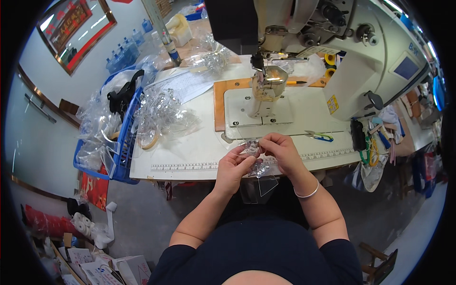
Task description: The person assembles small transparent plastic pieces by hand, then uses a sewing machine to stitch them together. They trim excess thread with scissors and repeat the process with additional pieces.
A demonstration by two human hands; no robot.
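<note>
Both my hands meet over the front edge of the sewing table, just before the post of an industrial sewing machine (270, 102). Between them is a crumpled clear plastic piece (250, 148) with silvery glints; its exact kind I cannot make out. My left hand (232, 167) grips it from below, thumb on top. The fingers of my right hand (283, 151) pinch its upper right side. A clear, flat, angular flap (267, 185) hangs under the hands past the table edge. Whether it belongs to the held piece is unclear.
A heap of clear plastic pieces (164, 114) lies left on the table, beside a blue basket (130, 154) of plastic. Thread snips (319, 136) rest at right, behind a ruler strip (327, 154). More scissors (374, 154) hang at the right edge. Boxes (102, 268) stand on the floor, lower left.
</note>
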